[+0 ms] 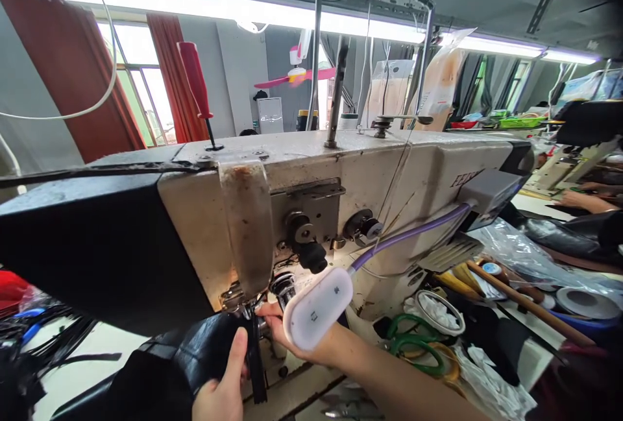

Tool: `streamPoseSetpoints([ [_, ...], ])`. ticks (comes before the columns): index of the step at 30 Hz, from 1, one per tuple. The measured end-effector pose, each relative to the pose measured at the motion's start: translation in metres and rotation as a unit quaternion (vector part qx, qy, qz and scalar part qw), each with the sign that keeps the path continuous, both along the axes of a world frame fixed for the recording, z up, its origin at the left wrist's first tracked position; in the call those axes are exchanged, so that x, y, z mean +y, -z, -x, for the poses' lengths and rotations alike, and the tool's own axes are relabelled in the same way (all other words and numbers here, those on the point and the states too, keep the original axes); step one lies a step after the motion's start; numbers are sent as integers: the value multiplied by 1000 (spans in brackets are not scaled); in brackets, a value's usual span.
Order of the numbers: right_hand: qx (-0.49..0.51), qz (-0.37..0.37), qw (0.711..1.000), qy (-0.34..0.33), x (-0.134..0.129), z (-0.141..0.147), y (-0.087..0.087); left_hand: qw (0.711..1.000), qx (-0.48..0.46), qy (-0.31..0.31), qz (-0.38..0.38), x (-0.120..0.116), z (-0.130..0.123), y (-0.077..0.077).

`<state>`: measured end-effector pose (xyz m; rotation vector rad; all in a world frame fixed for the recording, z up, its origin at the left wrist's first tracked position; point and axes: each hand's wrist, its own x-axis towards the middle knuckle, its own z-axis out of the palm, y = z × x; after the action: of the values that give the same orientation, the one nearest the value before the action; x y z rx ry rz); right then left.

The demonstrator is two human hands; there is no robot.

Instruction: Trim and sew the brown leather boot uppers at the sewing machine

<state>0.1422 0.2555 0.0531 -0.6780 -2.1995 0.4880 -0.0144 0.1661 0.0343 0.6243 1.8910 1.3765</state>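
A large cream sewing machine (302, 168) spans the view. Under its needle area lies black leather-like material (195, 356), with a narrow black strip (257, 362) hanging at its right edge. My left hand (224, 375) grips the black material, its thumb pointing up and its other fingers hidden beneath. My right hand (282, 327) reaches in from the right, fingertips close beside the presser foot; the white lamp head (318, 307) covers part of it, so what its fingers hold is hidden.
A red screwdriver (195, 80) stands upright on the machine. Green-handled scissors (413, 343), a round container (440, 312), tape rolls and a wooden stick (528, 301) lie at right. Black strips (63, 349) lie at left. Another person's hand (581, 200) shows far right.
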Motion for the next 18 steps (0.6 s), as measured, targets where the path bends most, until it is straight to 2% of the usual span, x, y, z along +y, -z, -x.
streamPoseSetpoints([
  [4, 2, -7, 1000, -1, -1, -1, -1, 994, -46, -9, -97, 3, 5, 7],
  [8, 11, -20, 1000, 0, -3, -2, -6, 991, -28, -36, -123, 8, 1, 13],
  [10, 16, -17, 1000, 2, -5, -2, -11, 992, -15, -37, -121, 13, -2, 8],
  [14, 27, -8, 1000, -14, -10, 0, -24, 995, 8, -24, -100, 21, -9, -14],
  [16, 45, -13, 999, -13, -12, 0, -28, 995, 17, -11, -97, 16, -14, -22],
  [18, 64, -16, 998, -1, -14, -2, -29, 992, 47, 20, -113, 2, -20, -23],
])
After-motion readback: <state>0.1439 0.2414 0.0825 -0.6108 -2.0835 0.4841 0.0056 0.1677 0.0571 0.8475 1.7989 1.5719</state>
